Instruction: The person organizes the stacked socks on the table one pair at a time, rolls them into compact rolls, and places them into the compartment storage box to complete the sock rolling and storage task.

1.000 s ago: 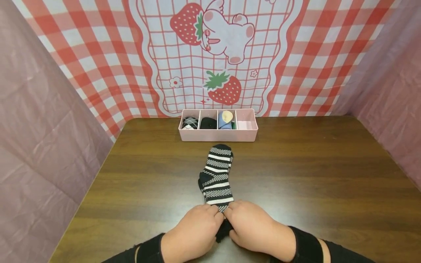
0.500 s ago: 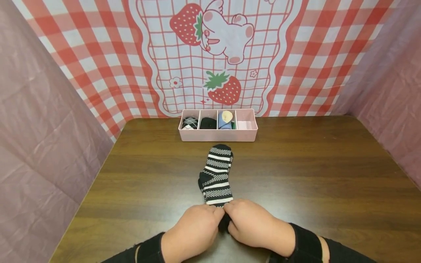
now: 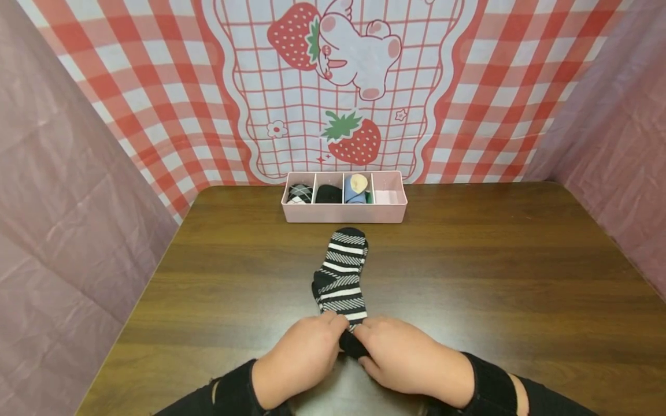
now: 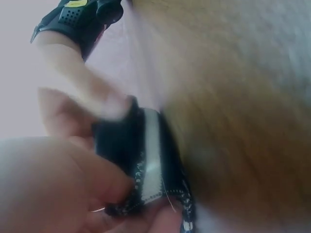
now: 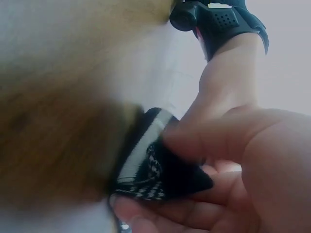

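Note:
A pair of black-and-white striped socks [image 3: 343,277] lies flat, one on the other, toes away from me. My left hand [image 3: 304,355] and right hand [image 3: 411,355] meet at the near cuff end, where a black part [image 3: 354,345] shows folded over between them. In the left wrist view, the left hand [image 4: 58,179] pinches the sock fabric [image 4: 153,150] between thumb and fingers. The right hand [image 5: 262,160] holds the other side of the cuff in the right wrist view, thumb on top and fingers beneath. Part of the cuff is hidden by the hands.
A pink divided box [image 3: 343,214] stands at the table's back edge. Its left three compartments hold rolled items: argyle, black, and blue with a cream part. The rightmost compartment shows its bare pink inside. Wooden table [image 3: 494,277] surrounds the socks; checked cloth hangs behind.
My left hand has shifted slightly forward, and the right hand slightly to the right. More of the black folded part shows between them. The toe end of the socks stays in place.

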Available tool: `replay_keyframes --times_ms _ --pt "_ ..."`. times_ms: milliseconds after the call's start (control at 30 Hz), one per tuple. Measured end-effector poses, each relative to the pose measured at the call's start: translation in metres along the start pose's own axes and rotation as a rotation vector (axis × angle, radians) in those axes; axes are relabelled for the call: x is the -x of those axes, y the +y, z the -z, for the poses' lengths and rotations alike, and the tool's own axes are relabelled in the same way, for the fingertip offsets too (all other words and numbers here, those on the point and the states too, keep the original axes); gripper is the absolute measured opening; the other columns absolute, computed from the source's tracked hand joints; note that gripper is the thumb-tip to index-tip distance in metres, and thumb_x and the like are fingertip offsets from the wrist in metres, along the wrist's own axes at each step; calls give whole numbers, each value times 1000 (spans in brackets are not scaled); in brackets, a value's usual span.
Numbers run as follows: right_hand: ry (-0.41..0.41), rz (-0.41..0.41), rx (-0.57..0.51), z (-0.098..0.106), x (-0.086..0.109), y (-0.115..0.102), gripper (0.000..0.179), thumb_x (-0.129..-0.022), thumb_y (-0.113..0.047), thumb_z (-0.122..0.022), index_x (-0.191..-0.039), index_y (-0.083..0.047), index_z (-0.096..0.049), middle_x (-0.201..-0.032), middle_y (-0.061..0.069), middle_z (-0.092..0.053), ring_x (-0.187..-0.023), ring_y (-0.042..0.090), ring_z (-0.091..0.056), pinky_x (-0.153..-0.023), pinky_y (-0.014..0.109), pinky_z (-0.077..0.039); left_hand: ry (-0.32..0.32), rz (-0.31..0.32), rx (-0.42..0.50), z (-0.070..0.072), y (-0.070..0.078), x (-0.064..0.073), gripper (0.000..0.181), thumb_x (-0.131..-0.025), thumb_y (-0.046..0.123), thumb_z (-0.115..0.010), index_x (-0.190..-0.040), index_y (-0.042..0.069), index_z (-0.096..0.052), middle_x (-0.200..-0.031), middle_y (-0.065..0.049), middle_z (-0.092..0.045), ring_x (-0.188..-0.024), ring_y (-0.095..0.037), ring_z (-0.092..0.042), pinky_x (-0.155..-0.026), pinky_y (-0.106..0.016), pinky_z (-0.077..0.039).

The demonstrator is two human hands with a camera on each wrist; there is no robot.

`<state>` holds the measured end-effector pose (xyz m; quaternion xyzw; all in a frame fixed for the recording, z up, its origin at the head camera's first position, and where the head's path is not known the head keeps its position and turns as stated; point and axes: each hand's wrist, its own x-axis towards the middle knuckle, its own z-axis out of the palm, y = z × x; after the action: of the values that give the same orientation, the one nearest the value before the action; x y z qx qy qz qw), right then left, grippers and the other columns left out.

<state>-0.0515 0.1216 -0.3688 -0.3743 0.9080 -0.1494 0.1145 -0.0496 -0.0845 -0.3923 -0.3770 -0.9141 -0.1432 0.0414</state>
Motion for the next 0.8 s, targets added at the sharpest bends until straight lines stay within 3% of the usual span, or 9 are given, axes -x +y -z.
replay_keyframes --times_ms 100,233,400,567,800 --pt "32 -13 -20 -2 -2 2 6 -95 -13 -71 -96 -10 -66 -89 -2 -68 -85 13 -65 -75 39 -56 33 34 49 0 -1 0 19 -88 2 -70 -99 10 -56 -88 1 -60 -67 -8 -57 -57 -26 -51" --pt "59 -31 -73 -4 -6 7 9 -95 -9 -68 -90 -13 -62 -81 -4 -65 -77 9 -63 -68 37 -55 71 46 56 0 0 1 25 -85 2 -72 -99 12 -53 -86 2 -60 -62 -8 -54 -53 -26 -48" --pt "67 -45 -140 -7 -9 13 8 -94 -7 -68 -93 -13 -63 -81 -7 -63 -74 5 -59 -66 34 -53 97 10 -4 0 1 2 24 -83 4 -74 -94 14 -56 -85 4 -59 -63 -8 -55 -53 -26 -47" --pt "84 -69 -144 -8 -11 18 7 -92 -9 -70 -93 -13 -64 -83 -8 -60 -74 6 -56 -66 34 -51 110 -42 -80 1 1 2 16 -81 8 -78 -91 14 -66 -89 4 -59 -77 -11 -60 -64 -29 -51" --pt "126 -97 -86 -10 -13 21 13 -90 -13 -75 -92 -15 -63 -87 -8 -58 -75 8 -57 -67 33 -52 61 -101 -145 1 1 1 16 -77 17 -81 -87 11 -71 -85 4 -56 -76 -13 -56 -68 -31 -50"
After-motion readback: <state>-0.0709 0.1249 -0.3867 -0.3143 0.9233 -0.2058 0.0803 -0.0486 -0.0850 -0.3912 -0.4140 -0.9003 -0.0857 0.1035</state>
